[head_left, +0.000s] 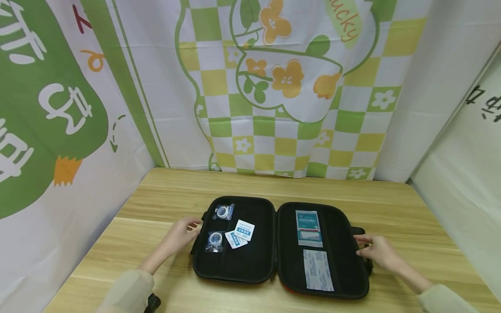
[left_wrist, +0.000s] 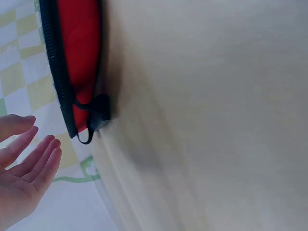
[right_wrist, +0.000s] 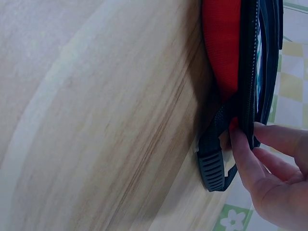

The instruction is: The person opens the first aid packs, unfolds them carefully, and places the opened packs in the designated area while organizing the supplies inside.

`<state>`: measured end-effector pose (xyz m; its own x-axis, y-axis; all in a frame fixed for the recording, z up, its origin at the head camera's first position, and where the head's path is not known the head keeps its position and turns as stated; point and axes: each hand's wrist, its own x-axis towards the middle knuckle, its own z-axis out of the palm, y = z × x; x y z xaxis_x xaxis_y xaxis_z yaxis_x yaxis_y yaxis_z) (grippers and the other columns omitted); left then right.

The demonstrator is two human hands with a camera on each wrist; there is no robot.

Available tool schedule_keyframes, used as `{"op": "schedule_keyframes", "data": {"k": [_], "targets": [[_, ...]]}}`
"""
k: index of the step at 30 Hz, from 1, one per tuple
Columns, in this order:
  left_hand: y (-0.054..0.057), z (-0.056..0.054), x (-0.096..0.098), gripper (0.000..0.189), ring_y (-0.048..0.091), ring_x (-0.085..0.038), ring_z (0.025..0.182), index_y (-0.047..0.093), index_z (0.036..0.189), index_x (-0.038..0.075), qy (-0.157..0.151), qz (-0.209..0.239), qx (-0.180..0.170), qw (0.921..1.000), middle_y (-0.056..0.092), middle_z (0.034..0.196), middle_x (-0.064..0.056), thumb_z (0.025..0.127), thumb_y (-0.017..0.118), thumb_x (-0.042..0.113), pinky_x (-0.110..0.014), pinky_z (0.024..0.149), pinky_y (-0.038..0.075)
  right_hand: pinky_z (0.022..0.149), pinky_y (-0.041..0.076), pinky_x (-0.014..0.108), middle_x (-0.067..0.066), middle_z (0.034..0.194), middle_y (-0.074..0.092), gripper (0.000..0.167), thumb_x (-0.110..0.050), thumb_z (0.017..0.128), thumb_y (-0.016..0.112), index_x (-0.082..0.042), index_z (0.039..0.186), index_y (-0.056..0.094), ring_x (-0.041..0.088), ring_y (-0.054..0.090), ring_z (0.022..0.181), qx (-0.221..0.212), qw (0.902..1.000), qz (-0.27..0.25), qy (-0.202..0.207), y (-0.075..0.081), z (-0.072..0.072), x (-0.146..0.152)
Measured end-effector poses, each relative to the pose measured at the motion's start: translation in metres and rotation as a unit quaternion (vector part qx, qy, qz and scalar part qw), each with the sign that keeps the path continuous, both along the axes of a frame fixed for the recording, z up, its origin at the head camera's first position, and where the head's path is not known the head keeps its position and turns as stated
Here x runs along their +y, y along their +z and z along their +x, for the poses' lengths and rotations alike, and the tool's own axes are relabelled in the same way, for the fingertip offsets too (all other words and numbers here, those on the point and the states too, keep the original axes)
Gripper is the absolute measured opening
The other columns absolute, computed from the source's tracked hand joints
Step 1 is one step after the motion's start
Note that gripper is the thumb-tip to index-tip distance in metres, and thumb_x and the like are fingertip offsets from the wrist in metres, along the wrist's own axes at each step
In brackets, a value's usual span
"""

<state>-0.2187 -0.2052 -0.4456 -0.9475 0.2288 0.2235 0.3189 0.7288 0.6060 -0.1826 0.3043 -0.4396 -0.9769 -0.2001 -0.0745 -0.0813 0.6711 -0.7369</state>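
Note:
A zip case [head_left: 258, 243] with black lining and a red outside lies unfolded flat on the table. Its left half holds two rolls of white tape [head_left: 222, 212] in clear wrappers and two small white-and-blue packets [head_left: 244, 230]. In the right half are a teal-and-white packet [head_left: 308, 221] and a white printed packet [head_left: 318, 269]. My right hand [head_left: 377, 252] pinches the case's right rim between thumb and fingers, beside a buckled strap [right_wrist: 211, 168]. Beside the left rim is my left hand [head_left: 182, 237], its fingers loosely bent; the left wrist view shows them apart from the case.
The wooden table [head_left: 180, 182] runs back to a printed curtain [head_left: 274, 143], with more cloth at both sides. A small black object [head_left: 152, 302] shows by the left sleeve. The case's handle [head_left: 358, 231] juts out at its right.

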Motion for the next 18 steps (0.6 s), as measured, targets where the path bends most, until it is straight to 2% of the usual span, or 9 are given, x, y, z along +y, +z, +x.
{"op": "schedule_keyframes", "data": {"k": [5, 9, 18], "targets": [[0.006, -0.011, 0.007, 0.025, 0.058, -0.027, 0.084, 0.061, 0.1, -0.003, -0.014, -0.02, 0.008, 0.9997, 0.061, 0.098, -0.014, 0.076, 0.062, -0.001, -0.037, 0.073, 0.049, 0.054, 0.049, 0.023, 0.033, 0.096, 0.056, 0.043, 0.006, 0.072, 0.063, 0.021, 0.11, 0.048, 0.027, 0.061, 0.074, 0.018, 0.9997, 0.013, -0.006, -0.002, 0.0, -0.001], [0.007, -0.02, 0.011, 0.024, 0.058, -0.026, 0.085, 0.061, 0.1, -0.002, -0.031, -0.026, 0.011, 0.9991, 0.061, 0.097, -0.013, 0.076, 0.062, 0.001, -0.038, 0.074, 0.049, 0.054, 0.049, 0.023, 0.033, 0.096, 0.057, 0.043, 0.006, 0.071, 0.063, 0.021, 0.109, 0.048, 0.028, 0.061, 0.075, 0.018, 0.9996, 0.014, -0.015, -0.004, 0.0, -0.001], [0.003, -0.042, 0.014, 0.027, 0.057, -0.028, 0.088, 0.06, 0.102, -0.003, -0.045, -0.046, -0.002, 0.9979, 0.06, 0.096, -0.014, 0.076, 0.063, 0.004, -0.04, 0.075, 0.048, 0.063, 0.051, 0.026, 0.035, 0.105, 0.053, 0.046, 0.003, 0.075, 0.062, 0.02, 0.114, 0.045, 0.042, 0.053, 0.095, -0.003, 0.9997, -0.004, -0.022, -0.006, 0.001, 0.003]]}}
